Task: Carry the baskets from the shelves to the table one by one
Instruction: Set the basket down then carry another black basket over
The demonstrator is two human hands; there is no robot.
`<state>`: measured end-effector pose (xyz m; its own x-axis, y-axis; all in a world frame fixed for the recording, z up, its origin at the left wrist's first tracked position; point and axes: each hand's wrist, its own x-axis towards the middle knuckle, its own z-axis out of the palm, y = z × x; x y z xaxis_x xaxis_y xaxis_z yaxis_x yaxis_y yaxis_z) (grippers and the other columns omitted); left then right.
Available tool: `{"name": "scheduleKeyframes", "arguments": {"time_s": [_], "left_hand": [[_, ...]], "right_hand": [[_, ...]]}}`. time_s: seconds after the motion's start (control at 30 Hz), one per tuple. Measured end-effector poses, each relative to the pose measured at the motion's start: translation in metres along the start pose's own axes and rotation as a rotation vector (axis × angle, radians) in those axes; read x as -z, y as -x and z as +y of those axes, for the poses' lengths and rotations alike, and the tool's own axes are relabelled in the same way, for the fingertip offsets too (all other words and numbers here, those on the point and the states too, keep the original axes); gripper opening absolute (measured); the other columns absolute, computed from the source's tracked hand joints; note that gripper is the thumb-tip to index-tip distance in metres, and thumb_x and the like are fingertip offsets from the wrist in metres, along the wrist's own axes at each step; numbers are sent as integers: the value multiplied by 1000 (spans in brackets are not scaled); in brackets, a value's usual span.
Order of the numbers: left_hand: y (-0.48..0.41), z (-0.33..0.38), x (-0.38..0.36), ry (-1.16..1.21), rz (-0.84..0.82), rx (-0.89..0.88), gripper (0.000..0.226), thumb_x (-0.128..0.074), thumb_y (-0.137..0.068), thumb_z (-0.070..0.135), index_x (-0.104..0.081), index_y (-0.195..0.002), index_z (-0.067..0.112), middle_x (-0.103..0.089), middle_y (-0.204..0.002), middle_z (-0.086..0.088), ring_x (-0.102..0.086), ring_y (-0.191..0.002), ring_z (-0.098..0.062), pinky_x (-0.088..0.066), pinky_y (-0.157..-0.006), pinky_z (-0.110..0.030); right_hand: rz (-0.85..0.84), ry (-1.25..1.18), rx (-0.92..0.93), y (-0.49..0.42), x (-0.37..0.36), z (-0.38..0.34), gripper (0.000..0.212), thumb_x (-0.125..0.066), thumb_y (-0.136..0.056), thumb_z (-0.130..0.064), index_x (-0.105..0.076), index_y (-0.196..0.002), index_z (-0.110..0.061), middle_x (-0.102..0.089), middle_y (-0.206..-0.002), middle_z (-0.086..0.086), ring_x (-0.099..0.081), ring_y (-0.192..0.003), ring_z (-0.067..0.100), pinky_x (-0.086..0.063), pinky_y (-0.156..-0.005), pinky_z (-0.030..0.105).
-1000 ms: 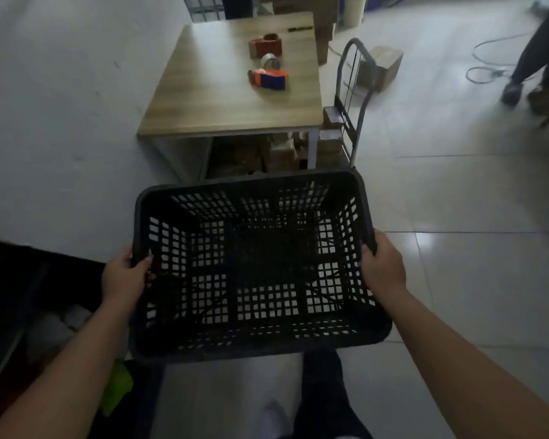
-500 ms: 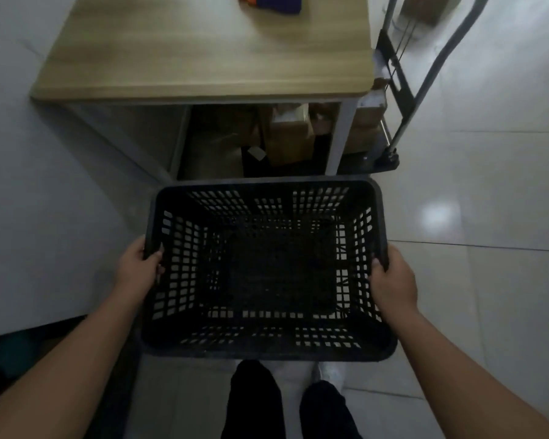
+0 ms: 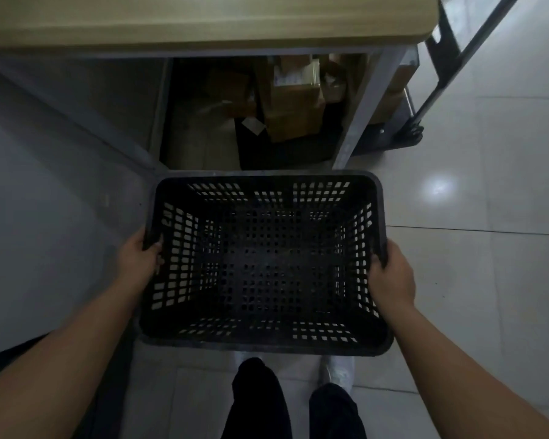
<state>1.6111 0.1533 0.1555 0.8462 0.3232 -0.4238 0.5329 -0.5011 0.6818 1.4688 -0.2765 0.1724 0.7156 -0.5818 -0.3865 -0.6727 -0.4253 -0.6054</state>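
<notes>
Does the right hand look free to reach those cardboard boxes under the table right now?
Probably not as things stand. The right hand grips the black basket's rim, as does the left hand, and the basket sits between the person and the cardboard boxes under the table.

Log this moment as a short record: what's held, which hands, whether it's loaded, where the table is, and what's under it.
held: black basket
grip: left hand and right hand on its side rims
contents: empty
table: just ahead, basket not yet on it
under table: cardboard boxes
beside table: hand trolley
</notes>
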Motion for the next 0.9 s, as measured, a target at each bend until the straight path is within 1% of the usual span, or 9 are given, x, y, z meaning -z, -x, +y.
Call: {"name": "scheduleKeyframes", "arguments": {"time_s": [0.1, 0.43, 0.57, 0.63, 0.77, 0.8, 0.83, 0.87, 0.9], "left_hand": [[-3, -1, 0, 21, -13, -27, 14, -57, -96, 8, -61, -107, 14, -55, -70, -10, -46, -36, -2, -36, -34, -20], [-16, -4, 7, 37, -26, -46, 18, -58, -95, 10, -63, -111, 15, -59, -74, -7, -49, -41, -5, -38, -37, -21], [-22, -8, 7, 16, -50, -43, 23, -56, -95, 9, -63, -111, 23, -61, -79, -9, -50, -45, -11, -42, -48, -27], [-23, -11, 8, -18, -55, -44, 20, -57, -95, 13, -63, -111, 23, -62, -81, -11, -51, -43, -9, -43, -52, -29], [-22, -10, 8, -50, -59, -42, 19, -57, -96, 11, -60, -114, 15, -64, -90, -18, -54, -41, -2, -42, -40, -20], [-20, -9, 9, -57, -59, -41, 23, -58, -96, 10, -59, -118, 12, -66, -96, -19, -58, -46, -3, -44, -41, -19], [-18, -7, 9, -77, -59, -44, 30, -59, -95, 9, -57, -125, 10, -67, -105, -20, -64, -57, -7, -48, -50, -18], [-15, -6, 10, -111, -60, -53, 41, -61, -93, 9, -53, -134, 8, -66, -118, -21, -70, -78, -16, -51, -66, -18], [-12, -4, 12, -161, -64, -58, 56, -64, -92, 11, -45, -144, 9, -60, -133, -20, -67, -103, -25, -48, -86, -21]], "right_hand": [[13, 20, 8, -5, -1, -3, 29, -49, -94, -14, -55, -123, -15, -67, -113, 10, -62, -101, 33, -42, -75, 35], [14, 0, -23, -5, -8, -10, 27, -49, -94, -14, -55, -120, -17, -67, -110, 8, -60, -96, 29, -41, -75, 35], [21, 1, -30, -1, -9, -9, 26, -49, -94, -15, -56, -120, -17, -66, -110, 6, -54, -88, 20, -41, -74, 34], [21, 10, -36, -1, -9, -10, 26, -49, -94, -14, -56, -119, -17, -66, -108, 6, -54, -87, 20, -41, -74, 34], [6, 33, -48, -1, -7, -11, 29, -50, -94, -15, -54, -123, -18, -67, -110, 8, -63, -97, 32, -43, -74, 36], [-9, 40, -54, -2, -6, -12, 32, -50, -94, -16, -52, -126, -19, -67, -112, 8, -63, -99, 33, -44, -75, 36], [-32, 47, -60, -2, -5, -12, 36, -51, -94, -17, -49, -130, -21, -67, -116, 7, -63, -103, 32, -46, -78, 38], [-56, 51, -66, -3, -3, -14, 42, -53, -94, -19, -45, -135, -23, -65, -122, 6, -62, -108, 31, -49, -82, 40], [-73, 52, -71, -2, 0, -17, 49, -55, -93, -21, -40, -140, -24, -62, -129, 5, -60, -114, 30, -50, -89, 44]]}}
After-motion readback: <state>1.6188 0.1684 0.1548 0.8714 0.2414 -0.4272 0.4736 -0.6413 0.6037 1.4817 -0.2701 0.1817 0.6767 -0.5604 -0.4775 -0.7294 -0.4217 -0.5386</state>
